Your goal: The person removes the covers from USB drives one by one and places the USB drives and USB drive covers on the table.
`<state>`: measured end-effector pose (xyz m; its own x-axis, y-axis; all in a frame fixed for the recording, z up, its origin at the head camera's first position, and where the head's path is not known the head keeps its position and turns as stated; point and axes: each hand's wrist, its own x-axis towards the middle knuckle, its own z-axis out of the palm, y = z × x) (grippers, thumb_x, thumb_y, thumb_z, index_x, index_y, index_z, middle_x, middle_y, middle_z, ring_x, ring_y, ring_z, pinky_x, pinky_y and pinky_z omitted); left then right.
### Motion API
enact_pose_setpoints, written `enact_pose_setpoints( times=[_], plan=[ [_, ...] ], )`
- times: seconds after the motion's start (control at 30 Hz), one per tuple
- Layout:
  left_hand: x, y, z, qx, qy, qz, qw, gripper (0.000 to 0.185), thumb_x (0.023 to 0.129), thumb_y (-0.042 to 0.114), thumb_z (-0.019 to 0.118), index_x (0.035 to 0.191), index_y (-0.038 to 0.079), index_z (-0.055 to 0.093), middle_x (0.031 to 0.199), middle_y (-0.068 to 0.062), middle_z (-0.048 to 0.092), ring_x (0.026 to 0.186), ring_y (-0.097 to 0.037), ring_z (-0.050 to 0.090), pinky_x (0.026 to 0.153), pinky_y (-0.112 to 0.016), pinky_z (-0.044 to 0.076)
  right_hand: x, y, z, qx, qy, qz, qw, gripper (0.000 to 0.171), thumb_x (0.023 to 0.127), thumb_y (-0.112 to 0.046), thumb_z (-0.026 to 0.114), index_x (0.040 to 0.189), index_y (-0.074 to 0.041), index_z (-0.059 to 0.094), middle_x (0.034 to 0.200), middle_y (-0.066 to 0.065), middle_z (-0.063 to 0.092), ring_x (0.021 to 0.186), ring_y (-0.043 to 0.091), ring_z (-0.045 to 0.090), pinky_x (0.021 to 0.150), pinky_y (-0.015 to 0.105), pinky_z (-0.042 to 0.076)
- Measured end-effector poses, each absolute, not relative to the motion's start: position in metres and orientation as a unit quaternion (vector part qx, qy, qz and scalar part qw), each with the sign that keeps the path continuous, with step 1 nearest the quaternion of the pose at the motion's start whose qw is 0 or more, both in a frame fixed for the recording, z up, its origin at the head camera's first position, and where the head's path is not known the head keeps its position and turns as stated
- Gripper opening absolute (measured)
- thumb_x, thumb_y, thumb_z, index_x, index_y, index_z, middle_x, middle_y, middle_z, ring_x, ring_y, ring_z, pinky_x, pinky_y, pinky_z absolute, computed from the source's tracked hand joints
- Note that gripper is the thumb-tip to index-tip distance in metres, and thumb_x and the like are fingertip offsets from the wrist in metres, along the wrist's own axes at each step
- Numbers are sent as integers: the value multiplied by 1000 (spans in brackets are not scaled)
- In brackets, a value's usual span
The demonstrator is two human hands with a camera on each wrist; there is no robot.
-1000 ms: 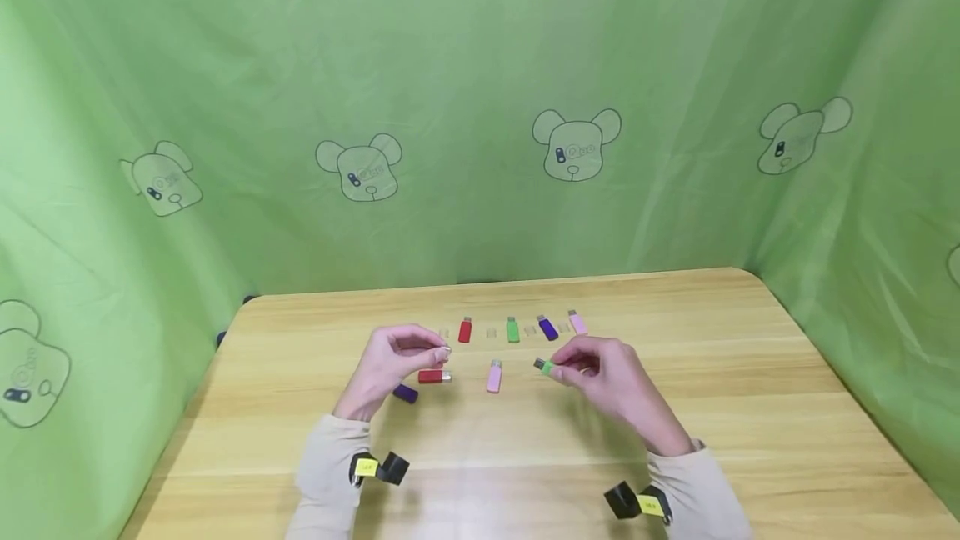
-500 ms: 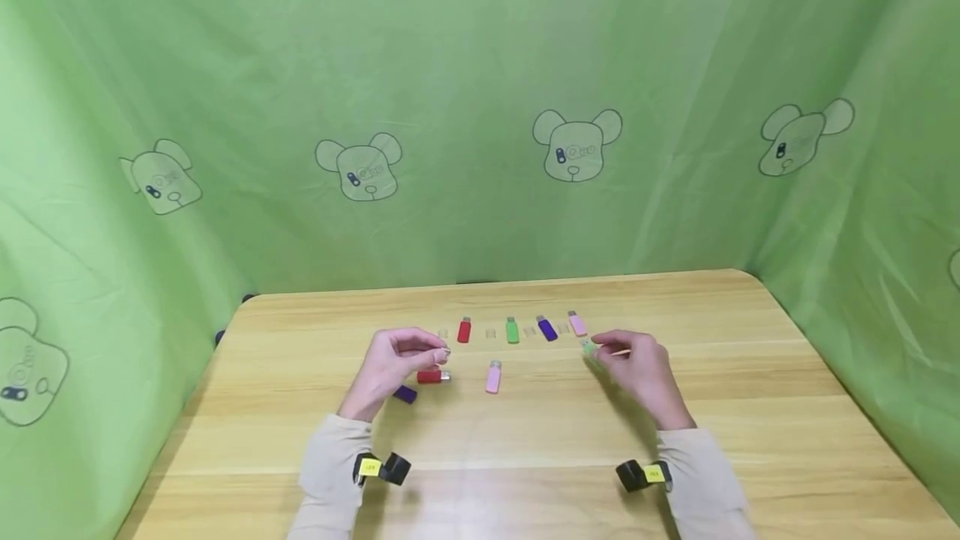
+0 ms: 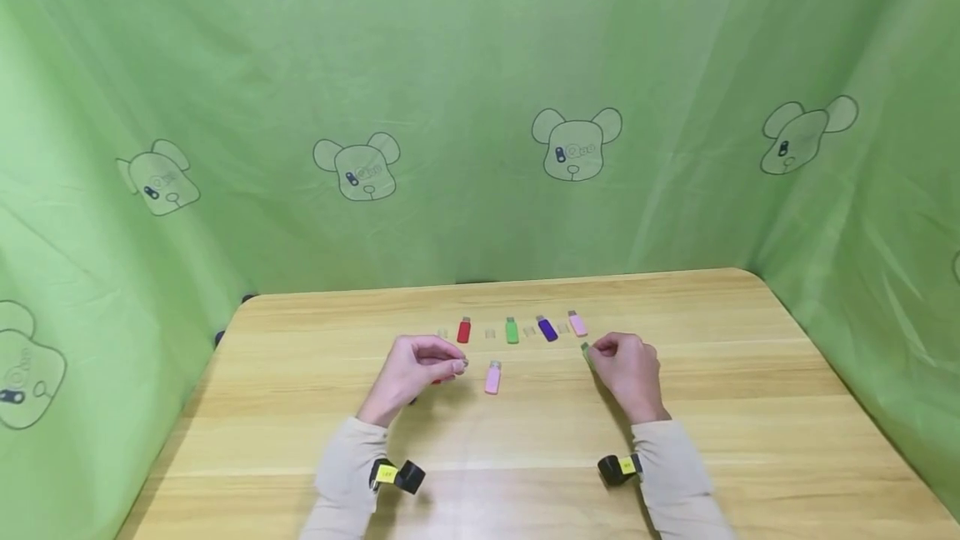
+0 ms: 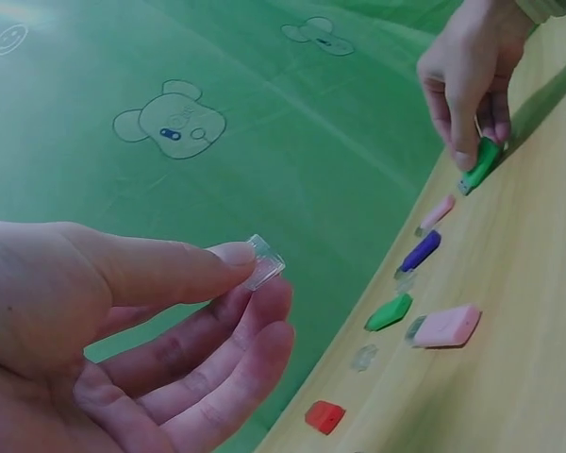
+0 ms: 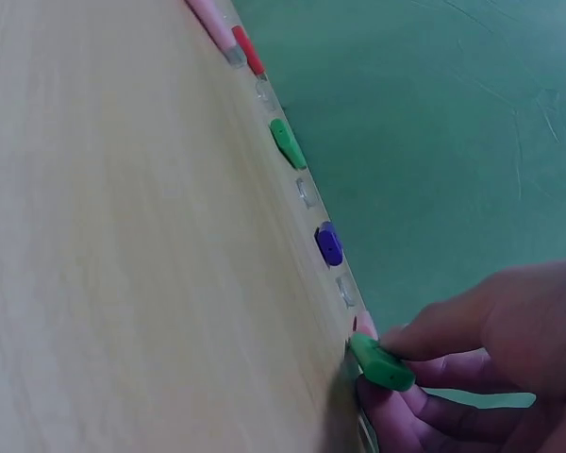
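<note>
My left hand point(image 3: 420, 369) pinches a small clear plastic cap point(image 4: 266, 264) between thumb and fingertips, raised above the table. Under that hand, a red USB stick and a purple one are mostly hidden in the head view. At the right end of the back row, my right hand point(image 3: 628, 373) pinches a green USB stick point(image 5: 385, 366) by its body. Its metal plug points toward the far side, low over the table; whether it touches the wood I cannot tell. A loose pink USB stick point(image 3: 492, 379) lies between the hands.
Along the back run a red USB stick point(image 3: 464, 330), a green one point(image 3: 512, 331), a purple one point(image 3: 547, 328) and a pink one point(image 3: 577, 323). Several clear caps point(image 3: 490, 333) lie among them. A green curtain point(image 3: 465, 215) stands behind the wooden table point(image 3: 750, 407).
The right hand has carried the green USB stick rightward to beside the row's pink stick and turned its wrist. My left hand has shifted right with the clear cap, covering the red and purple sticks.
</note>
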<state>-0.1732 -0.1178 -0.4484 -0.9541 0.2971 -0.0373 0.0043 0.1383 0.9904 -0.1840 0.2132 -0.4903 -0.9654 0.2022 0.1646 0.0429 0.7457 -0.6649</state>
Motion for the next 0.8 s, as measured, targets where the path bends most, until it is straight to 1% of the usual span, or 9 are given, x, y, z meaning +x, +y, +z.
enact_pose_setpoints(
  times=[0.13,0.2,0.27,0.33,0.4,0.5,0.53,0.63,0.8],
  plan=[
    [-174,-108,-451,114,751,640,117,20,89,1,77,106,-8,73,102,-19,76,93,-37,74,82,-35,62,-184,215,-491,-73,-936,326,112,15,88,-16,78,87,-2,76,75,8,73,61,21,63,57,39,50],
    [-174,-100,-451,122,762,625,119,18,88,0,77,105,-5,74,101,-16,76,92,-33,74,81,-31,62,-184,216,-491,-75,-938,320,110,16,89,-18,79,85,-3,76,73,6,72,59,20,61,53,36,46],
    [-175,-91,-452,134,774,607,121,16,88,1,78,104,-2,76,100,-13,77,90,-30,74,83,-31,61,-184,216,-492,-75,-938,319,108,17,89,-19,79,85,-4,75,72,5,71,58,20,60,52,34,44],
    [-177,-79,-453,143,781,594,128,15,88,0,77,103,0,77,98,-11,77,87,-32,74,83,-36,61,-183,216,-492,-77,-938,321,104,17,89,-20,79,86,-3,75,72,5,70,58,20,59,53,34,44],
    [-180,-66,-454,149,787,583,138,14,89,0,77,102,1,77,96,-10,76,84,-37,73,79,-40,62,-183,216,-493,-80,-939,320,99,18,90,-20,79,86,-3,74,71,5,69,58,20,58,53,33,43],
    [-185,-47,-453,148,796,568,148,12,90,-1,76,102,0,78,94,-8,76,83,-43,71,63,-38,61,-183,216,-493,-81,-939,320,95,19,90,-20,79,87,-2,73,72,6,69,59,20,59,54,33,44],
    [-187,-41,-453,148,802,560,149,12,90,-1,76,101,1,78,94,-7,76,82,-41,71,57,-34,59,-183,215,-492,-80,-939,320,95,19,91,-20,78,87,-2,73,73,7,69,60,21,59,55,33,45],
    [-194,-22,-452,158,825,525,138,11,89,0,77,98,6,80,94,-2,75,80,-25,72,55,-22,54,-183,216,-489,-79,-937,324,102,20,92,-19,77,92,0,74,77,10,71,64,23,62,58,35,48],
    [-210,10,-458,193,854,471,110,10,88,-1,78,93,7,80,91,-3,76,76,-8,66,67,-17,55,-183,218,-482,-83,-933,331,116,20,94,-18,74,97,1,74,84,13,72,71,26,65,64,38,52]
  ],
)
